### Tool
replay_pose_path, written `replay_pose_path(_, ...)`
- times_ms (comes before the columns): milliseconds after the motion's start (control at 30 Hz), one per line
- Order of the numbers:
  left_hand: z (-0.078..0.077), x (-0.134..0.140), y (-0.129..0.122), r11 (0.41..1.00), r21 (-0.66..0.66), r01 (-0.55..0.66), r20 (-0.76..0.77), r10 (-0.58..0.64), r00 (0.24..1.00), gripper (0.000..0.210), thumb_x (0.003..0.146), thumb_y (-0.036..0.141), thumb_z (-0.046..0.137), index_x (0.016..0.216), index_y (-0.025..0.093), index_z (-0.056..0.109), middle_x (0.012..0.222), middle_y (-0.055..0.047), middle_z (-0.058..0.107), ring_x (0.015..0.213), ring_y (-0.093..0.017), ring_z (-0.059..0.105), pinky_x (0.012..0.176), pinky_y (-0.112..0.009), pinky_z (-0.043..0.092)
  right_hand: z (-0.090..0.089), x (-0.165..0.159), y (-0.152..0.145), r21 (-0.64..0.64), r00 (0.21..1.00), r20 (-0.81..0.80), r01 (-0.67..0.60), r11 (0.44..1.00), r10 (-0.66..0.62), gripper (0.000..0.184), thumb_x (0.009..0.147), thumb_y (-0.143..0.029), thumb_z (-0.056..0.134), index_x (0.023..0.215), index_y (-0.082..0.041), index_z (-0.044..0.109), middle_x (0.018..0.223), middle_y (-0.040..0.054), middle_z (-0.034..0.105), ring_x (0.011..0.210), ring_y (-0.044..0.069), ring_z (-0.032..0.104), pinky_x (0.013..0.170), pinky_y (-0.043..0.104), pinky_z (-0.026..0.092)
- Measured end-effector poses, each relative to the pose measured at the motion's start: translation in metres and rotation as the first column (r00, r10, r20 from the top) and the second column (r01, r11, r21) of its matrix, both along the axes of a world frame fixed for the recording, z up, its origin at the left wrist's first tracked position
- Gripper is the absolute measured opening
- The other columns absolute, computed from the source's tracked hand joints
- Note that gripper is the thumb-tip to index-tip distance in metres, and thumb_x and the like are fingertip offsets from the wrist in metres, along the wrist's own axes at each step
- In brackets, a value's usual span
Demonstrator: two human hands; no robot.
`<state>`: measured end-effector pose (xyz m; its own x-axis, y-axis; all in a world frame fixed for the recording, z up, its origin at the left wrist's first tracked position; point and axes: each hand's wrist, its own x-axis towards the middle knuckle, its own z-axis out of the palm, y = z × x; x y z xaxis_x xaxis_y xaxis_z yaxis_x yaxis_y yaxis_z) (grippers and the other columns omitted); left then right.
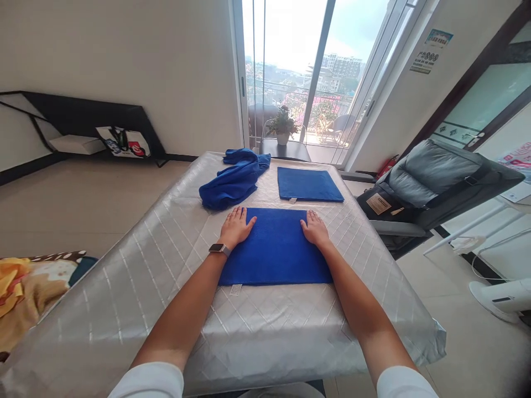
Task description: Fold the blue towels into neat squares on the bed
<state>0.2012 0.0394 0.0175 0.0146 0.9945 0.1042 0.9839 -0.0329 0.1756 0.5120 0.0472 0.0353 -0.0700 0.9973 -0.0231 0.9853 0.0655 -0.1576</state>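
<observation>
A blue towel (277,249) lies flat before me as a neat rectangle, its white tag poking out at the near left edge. On its far left corner rests my left hand (237,226), fingers stretched out. My right hand (315,226) lies flat on the far right corner, fingers also extended. Beyond it sits a second blue towel (310,184), flat and rectangular, with a small tag at its near edge. A crumpled blue cloth (232,179) lies bunched at the far left.
All of this is on a table with a silver quilted cover (145,265). A grey recliner (431,182) with a black bag stands at the right. A potted plant (282,127) is on a chair by the glass door. Colourful cloths (37,282) lie at the left.
</observation>
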Motion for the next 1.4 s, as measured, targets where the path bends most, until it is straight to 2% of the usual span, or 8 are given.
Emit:
replay_pose_path(333, -0.002, 0.001, 0.0, 1.0, 0.029, 0.004, 0.006, -0.004, 1.0, 0.08, 0.102, 0.061, 0.018, 0.158, 0.006, 0.032, 0.166, -0.019, 0.028, 0.155, -0.029, 0.023, 0.126, -0.045, 0.019, 0.003, -0.002, 0.002, -0.031, 0.998, 0.067, -0.005, 1.0, 0.007, 0.07, 0.106, -0.046, 0.018, 0.162, -0.005, 0.017, 0.17, 0.0126, 0.015, 0.158, 0.021, 0.011, 0.126, 0.037, 0.012)
replay_pose_path(533, -0.003, 0.001, 0.0, 0.999, 0.038, 0.008, 0.012, -0.008, 1.0, 0.08, 0.102, 0.061, 0.018, 0.158, 0.005, 0.033, 0.166, -0.02, 0.029, 0.155, -0.03, 0.024, 0.125, -0.045, 0.019, 0.013, -0.006, -0.015, 0.049, 0.994, 0.113, -0.017, 0.999, 0.012, 0.065, 0.107, -0.04, 0.021, 0.161, -0.004, 0.023, 0.169, 0.0132, 0.019, 0.157, 0.022, 0.013, 0.127, 0.04, 0.007)
replay_pose_path(667, -0.003, 0.001, 0.001, 0.999, 0.038, 0.005, 0.013, -0.006, 1.0, 0.08, 0.102, 0.061, 0.019, 0.157, 0.004, 0.034, 0.165, -0.02, 0.03, 0.155, -0.03, 0.024, 0.126, -0.046, 0.019, 0.007, -0.005, -0.032, 0.013, 0.997, 0.065, -0.03, 0.999, 0.029, 0.066, 0.107, -0.044, 0.019, 0.161, -0.005, 0.024, 0.169, 0.0123, 0.02, 0.157, 0.022, 0.014, 0.126, 0.039, 0.013)
replay_pose_path(833, -0.003, 0.0, 0.001, 1.0, 0.027, 0.008, 0.005, -0.008, 1.0, 0.082, 0.101, 0.061, 0.019, 0.158, 0.003, 0.032, 0.166, -0.02, 0.028, 0.155, -0.031, 0.024, 0.126, -0.045, 0.019, -0.003, -0.004, -0.038, -0.016, 0.999, 0.028, -0.04, 0.999, 0.041, 0.069, 0.107, -0.047, 0.019, 0.162, -0.005, 0.018, 0.17, 0.0115, 0.016, 0.158, 0.023, 0.012, 0.127, 0.04, 0.012)
replay_pose_path(1200, 0.001, -0.001, -0.001, 1.0, 0.002, -0.006, -0.068, 0.006, 0.998, 0.078, 0.103, 0.058, 0.018, 0.157, 0.004, 0.033, 0.166, -0.018, 0.029, 0.155, -0.028, 0.024, 0.126, -0.043, 0.021, 0.002, -0.001, -0.043, -0.034, 0.996, -0.067, -0.065, 0.997, 0.063, 0.069, 0.107, -0.047, 0.021, 0.162, -0.006, 0.02, 0.17, 0.0102, 0.016, 0.158, 0.023, 0.012, 0.127, 0.042, 0.009)
replay_pose_path(1400, 0.012, 0.0, 0.0, 0.998, -0.059, -0.02, -0.156, 0.011, 0.988, 0.079, 0.103, 0.057, 0.023, 0.157, 0.001, 0.033, 0.165, -0.021, 0.031, 0.154, -0.031, 0.026, 0.126, -0.046, 0.02, 0.002, 0.001, -0.045, -0.048, 0.992, -0.116, -0.065, 0.997, 0.059, 0.07, 0.106, -0.048, 0.019, 0.163, -0.007, 0.018, 0.171, 0.0088, 0.012, 0.158, 0.022, 0.01, 0.128, 0.043, 0.008)
